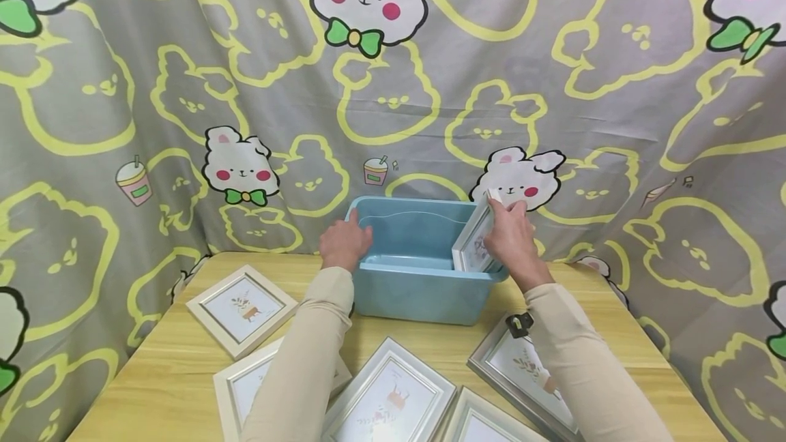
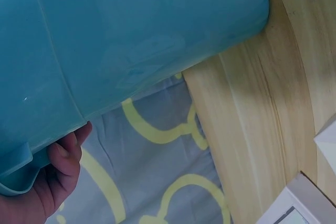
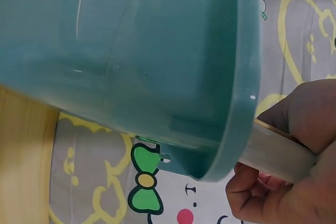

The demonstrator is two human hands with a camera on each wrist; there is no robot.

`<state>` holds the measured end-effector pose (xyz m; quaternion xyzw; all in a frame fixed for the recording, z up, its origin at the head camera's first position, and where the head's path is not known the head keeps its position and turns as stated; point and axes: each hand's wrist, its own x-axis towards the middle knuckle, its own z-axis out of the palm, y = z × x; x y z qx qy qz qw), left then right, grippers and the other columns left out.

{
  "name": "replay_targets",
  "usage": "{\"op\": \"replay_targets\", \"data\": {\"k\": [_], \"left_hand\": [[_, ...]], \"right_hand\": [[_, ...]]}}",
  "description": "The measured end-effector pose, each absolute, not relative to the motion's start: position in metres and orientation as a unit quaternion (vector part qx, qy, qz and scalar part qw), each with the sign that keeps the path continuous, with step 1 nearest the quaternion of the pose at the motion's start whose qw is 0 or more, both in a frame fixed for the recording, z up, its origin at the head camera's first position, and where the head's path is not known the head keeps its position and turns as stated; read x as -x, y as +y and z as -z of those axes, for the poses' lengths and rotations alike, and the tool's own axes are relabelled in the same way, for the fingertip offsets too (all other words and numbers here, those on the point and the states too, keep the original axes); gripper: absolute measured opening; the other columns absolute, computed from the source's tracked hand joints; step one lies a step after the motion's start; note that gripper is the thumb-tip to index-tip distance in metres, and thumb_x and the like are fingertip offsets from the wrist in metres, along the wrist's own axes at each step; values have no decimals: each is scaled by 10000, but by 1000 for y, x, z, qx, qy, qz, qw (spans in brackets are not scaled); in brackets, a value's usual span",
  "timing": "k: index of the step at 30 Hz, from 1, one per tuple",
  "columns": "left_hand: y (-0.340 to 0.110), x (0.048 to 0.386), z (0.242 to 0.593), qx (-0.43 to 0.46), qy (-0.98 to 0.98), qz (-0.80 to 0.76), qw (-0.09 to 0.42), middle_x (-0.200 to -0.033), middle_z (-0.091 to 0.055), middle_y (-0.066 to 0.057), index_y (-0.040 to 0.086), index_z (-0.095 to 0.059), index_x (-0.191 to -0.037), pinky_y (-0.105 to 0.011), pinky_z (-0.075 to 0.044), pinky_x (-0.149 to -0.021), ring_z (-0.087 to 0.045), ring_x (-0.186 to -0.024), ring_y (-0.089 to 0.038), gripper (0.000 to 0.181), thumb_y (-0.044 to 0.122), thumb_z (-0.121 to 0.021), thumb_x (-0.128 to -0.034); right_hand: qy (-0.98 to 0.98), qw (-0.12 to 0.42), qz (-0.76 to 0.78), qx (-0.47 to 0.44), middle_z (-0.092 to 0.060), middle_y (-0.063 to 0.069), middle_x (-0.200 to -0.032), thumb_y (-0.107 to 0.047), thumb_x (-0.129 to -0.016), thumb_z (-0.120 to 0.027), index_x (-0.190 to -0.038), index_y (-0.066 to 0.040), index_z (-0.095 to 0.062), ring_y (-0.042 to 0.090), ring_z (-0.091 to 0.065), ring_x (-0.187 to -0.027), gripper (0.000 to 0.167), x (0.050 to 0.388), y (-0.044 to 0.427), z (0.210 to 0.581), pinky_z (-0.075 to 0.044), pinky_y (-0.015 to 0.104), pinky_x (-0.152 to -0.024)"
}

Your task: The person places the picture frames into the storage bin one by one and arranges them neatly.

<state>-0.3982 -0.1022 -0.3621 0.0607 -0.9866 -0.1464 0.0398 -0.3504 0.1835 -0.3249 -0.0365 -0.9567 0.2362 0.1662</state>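
A light-blue plastic bin (image 1: 417, 299) stands on the table near the patterned cloth. My left hand (image 1: 345, 244) grips its left rim, and the left wrist view shows the fingers curled beneath the edge of the bin wall (image 2: 131, 30). With my right hand (image 1: 514, 244) I hold a white picture frame (image 1: 473, 247) by its upper edge. That frame leans at a tilt inside the bin's right end, its lower part below the front rim. In the right wrist view, thumb and fingers pinch the white frame edge (image 3: 275, 150) just beyond the bin's rim (image 3: 245, 87).
Several picture frames lie on the wooden table (image 1: 153, 374): a cream one (image 1: 207, 307) at left, another (image 1: 224, 387) partly under my left sleeve, a silver-white one (image 1: 424, 372) in front, and a grey one (image 1: 491, 367) beneath my right forearm. Patterned cloth (image 1: 393, 121) hangs behind.
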Motion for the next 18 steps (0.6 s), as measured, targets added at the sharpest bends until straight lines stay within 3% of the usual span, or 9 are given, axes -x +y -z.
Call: {"op": "replay_targets", "data": {"k": [18], "left_hand": [[-105, 404, 366, -61, -987, 144, 32, -1322, -565, -228, 235, -242, -1541, -515, -513, -866, -604, -1128, -392, 646, 510, -367, -970]], "right_hand": [[-961, 175, -214, 13, -399, 244, -1121, 34, -751, -654, -1417, -82, -452, 392, -451, -923, 706, 354, 180, 341, -453, 518, -777]]}}
